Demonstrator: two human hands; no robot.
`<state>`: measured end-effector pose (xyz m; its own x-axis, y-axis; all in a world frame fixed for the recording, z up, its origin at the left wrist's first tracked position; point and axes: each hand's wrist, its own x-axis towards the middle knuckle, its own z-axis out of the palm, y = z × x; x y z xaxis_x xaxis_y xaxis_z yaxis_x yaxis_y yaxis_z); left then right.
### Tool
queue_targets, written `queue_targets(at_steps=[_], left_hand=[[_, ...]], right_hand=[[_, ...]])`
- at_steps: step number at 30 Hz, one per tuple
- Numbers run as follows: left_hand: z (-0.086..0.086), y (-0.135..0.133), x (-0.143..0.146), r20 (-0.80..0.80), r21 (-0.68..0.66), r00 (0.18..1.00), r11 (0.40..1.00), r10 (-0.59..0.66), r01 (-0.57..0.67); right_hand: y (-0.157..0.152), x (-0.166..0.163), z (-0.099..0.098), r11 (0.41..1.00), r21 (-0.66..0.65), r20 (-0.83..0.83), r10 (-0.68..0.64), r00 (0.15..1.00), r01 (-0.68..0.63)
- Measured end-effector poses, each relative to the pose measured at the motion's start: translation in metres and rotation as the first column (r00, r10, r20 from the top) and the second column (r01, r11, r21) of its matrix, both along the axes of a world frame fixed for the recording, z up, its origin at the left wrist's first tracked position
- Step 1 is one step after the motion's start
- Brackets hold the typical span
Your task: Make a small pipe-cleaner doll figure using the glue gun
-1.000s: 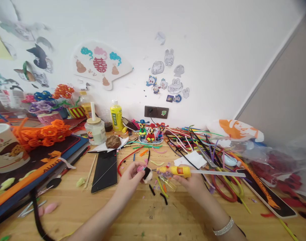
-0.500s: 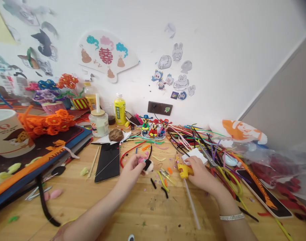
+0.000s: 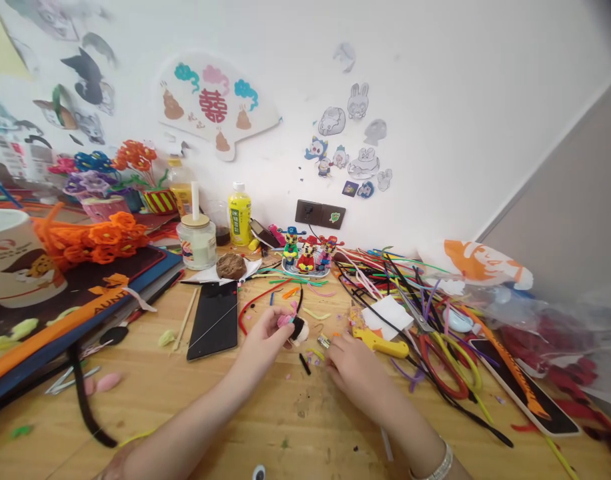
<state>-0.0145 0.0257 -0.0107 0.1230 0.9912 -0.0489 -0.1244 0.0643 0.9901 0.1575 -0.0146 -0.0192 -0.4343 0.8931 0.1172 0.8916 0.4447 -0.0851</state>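
Note:
My left hand [image 3: 268, 333] is closed around a small fuzzy figure [image 3: 299, 331] in pink, black and cream, held low over the table left of centre. A thin black stem rises from it. My right hand [image 3: 353, 367] is closed on a lighter [image 3: 324, 341]; only its metal top pokes out past the fingers, and the rest is hidden. Just behind that hand lies a yellow glue gun [image 3: 385, 344] on its side. Part of its clear glue stick [image 3: 386, 443] shows below my right forearm. A short black stem piece [image 3: 304, 364] rests between the hands.
Three small figures [image 3: 308, 257] stand on a tray at the back. Scissors [image 3: 443, 360] and a heap of coloured stems [image 3: 385, 273] lie to the right. A dark phone [image 3: 214, 321] lies left, near a jar [image 3: 196, 241] and a yellow bottle [image 3: 240, 215].
My right hand has let go of the glue gun, moved left and closed on the lighter. The glue gun now lies on its side. My left hand keeps the fuzzy figure nearly in place.

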Motion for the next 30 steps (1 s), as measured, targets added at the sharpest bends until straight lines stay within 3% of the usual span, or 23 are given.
queue_targets(at_steps=[3,5,7,9,11,14,16,19,22,24,28,30], left_hand=[[0.0,0.0,0.0,0.002,-0.009,1.0,1.0,-0.007,0.007],[0.0,0.0,0.001,0.006,-0.008,1.0,1.0,-0.01,0.01],[0.0,0.0,0.001,0.015,-0.01,1.0,1.0,-0.016,0.017],[-0.001,-0.001,0.002,0.027,-0.016,0.999,0.999,-0.029,0.03],[-0.004,-0.001,0.003,0.037,-0.019,0.998,0.999,-0.046,0.046],[-0.008,-0.002,0.004,0.08,-0.016,0.996,0.998,-0.051,0.053],[-0.007,-0.004,0.006,0.128,-0.034,0.99,0.997,-0.064,0.069],[-0.001,-0.011,0.008,0.159,-0.095,0.981,0.987,-0.112,0.128],[0.006,-0.019,0.008,0.088,-0.161,0.983,0.971,-0.163,0.176],[0.007,-0.021,0.007,0.047,-0.173,0.983,0.968,-0.176,0.182],[0.002,-0.021,0.006,0.085,-0.166,0.979,0.967,-0.183,0.195],[0.0,-0.02,0.007,0.098,-0.191,0.975,0.957,-0.201,0.216]], right_hand=[[-0.002,0.001,0.004,0.996,-0.07,-0.149,-0.073,0.986,0.063],[-0.004,0.001,0.005,0.984,-0.143,-0.342,-0.146,0.928,0.102],[-0.003,0.001,0.004,0.972,-0.211,-0.571,-0.207,0.794,0.102],[-0.001,0.001,0.0,0.957,-0.279,-0.752,-0.265,0.603,0.073],[0.003,0.002,-0.003,0.937,-0.346,-0.838,-0.332,0.434,0.048],[0.007,0.003,-0.008,0.912,-0.408,-0.87,-0.402,0.286,0.041],[0.009,0.004,-0.009,0.91,-0.405,-0.872,-0.412,0.265,0.082],[0.008,0.004,-0.009,0.927,-0.324,-0.858,-0.373,0.354,0.191],[0.008,0.004,-0.011,0.944,-0.235,-0.852,-0.315,0.419,0.231],[0.009,0.005,-0.014,0.948,-0.228,-0.871,-0.3,0.388,0.222],[0.013,0.006,-0.021,0.956,-0.261,-0.931,-0.286,0.226,0.136],[0.013,0.008,-0.021,0.961,-0.249,-0.934,-0.271,0.233,0.121]])
